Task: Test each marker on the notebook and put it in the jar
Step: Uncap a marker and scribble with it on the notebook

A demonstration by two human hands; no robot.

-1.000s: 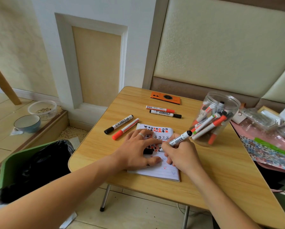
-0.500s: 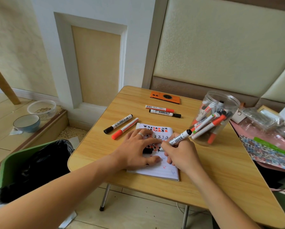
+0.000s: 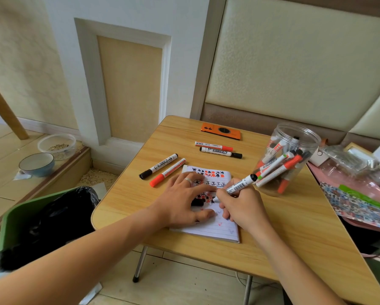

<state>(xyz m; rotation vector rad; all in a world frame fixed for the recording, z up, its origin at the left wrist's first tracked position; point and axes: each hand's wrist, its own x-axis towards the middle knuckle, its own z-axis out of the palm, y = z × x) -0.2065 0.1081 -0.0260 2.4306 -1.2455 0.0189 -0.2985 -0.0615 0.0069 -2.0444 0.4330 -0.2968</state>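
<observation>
**Still writing the test mark: almost nothing has moved**

Over the last second your scene has barely changed: the table (image 3: 283,238), the jar (image 3: 294,137) and the loose markers sit where they were, and both hands have kept their posts on the notebook (image 3: 219,230). That tells you the test stroke is still in progress, so this marker is not yet ready for the jar.

The jar stands open at the right of the table, already crowded with markers leaning every way. Four more wait untested: a black-capped marker (image 3: 159,166) and an orange-capped marker (image 3: 168,172) side by side left of the notebook, and another pair (image 3: 217,149) lying beyond it, near the orange phone (image 3: 221,130).

Your left hand (image 3: 182,199) lies spread on the page, fingers fairly straight, pressing the notebook flat; a black cap (image 3: 197,202) shows beneath it, though you cannot tell whether the fingers hold it.

Your right hand (image 3: 239,205) is curled tightly round the marker in use (image 3: 241,184), its tip hidden against the paper, its black end pointing up toward the jar.
</observation>
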